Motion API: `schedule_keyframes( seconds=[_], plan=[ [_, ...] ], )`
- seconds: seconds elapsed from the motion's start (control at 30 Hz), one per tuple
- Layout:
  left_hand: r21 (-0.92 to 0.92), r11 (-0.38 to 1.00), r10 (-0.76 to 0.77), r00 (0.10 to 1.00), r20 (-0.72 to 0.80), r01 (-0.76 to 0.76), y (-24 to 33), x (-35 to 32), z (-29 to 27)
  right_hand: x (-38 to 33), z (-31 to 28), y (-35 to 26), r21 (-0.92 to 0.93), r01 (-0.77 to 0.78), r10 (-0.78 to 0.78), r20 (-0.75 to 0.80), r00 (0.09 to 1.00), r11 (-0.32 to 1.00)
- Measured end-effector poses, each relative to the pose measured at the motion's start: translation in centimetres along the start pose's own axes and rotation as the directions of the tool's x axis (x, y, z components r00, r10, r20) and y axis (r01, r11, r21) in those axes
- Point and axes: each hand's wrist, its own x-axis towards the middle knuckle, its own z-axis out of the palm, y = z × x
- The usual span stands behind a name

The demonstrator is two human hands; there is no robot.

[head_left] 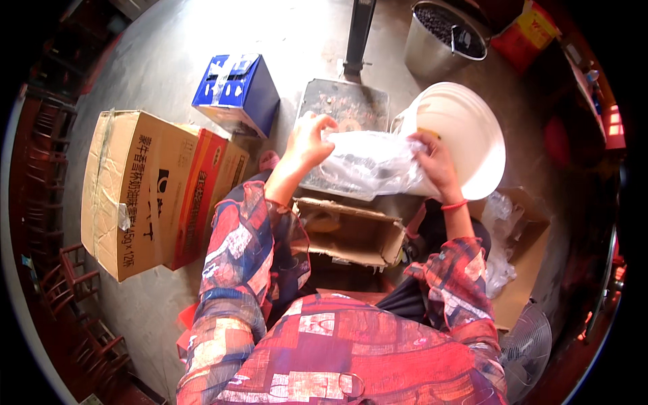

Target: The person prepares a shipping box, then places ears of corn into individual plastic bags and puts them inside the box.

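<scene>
Both hands hold a clear plastic bag [368, 164] stretched between them over the metal platform of a floor scale [344, 102]. My left hand [309, 138] grips the bag's left end. My right hand [435, 162] grips its right end, at the mouth of a tilted white plastic bucket [466, 128]. A red band circles my right wrist. Below the bag sits a small open cardboard box [351, 233] between my knees. What is inside the bag is hard to make out.
A large cardboard carton [128, 192] and a red carton [202, 196] lie at the left, a blue box [237, 91] behind them. A metal pot of dark contents [445, 37] stands at the back right. Loose plastic bags on flat cardboard [503, 250] and a fan [526, 347] are at the right.
</scene>
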Motion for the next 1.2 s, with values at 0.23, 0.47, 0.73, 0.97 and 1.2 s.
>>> schedule_keyframes(
  seconds=[0.23,0.47,0.73,0.97,1.2],
  plan=[
    [0.058,0.988,-0.147,0.982,0.12,0.141,1.1,0.1,-0.8,0.0,-1.3,0.3,-0.299,0.063,-0.112,-0.151,0.982,0.952],
    [-0.715,0.554,-0.307,0.903,0.302,0.427,-0.4,0.5,-2.2,-1.9,4.0,-1.4,-0.457,0.235,-0.137,0.237,0.962,0.858],
    [-0.529,0.637,-0.348,0.821,0.452,0.561,2.0,1.0,-2.5,-0.5,0.9,-1.8,0.261,-0.106,-0.016,0.427,0.904,0.959],
    [-0.031,0.957,-0.274,0.933,0.232,0.288,0.9,1.1,0.1,4.3,-9.7,2.2,0.075,-0.315,0.308,0.092,0.947,0.946],
    [0.032,0.976,-0.217,0.953,0.212,0.215,0.9,0.8,0.3,8.3,-9.1,11.0,-0.667,-0.232,0.454,0.178,0.873,0.708]
  ],
)
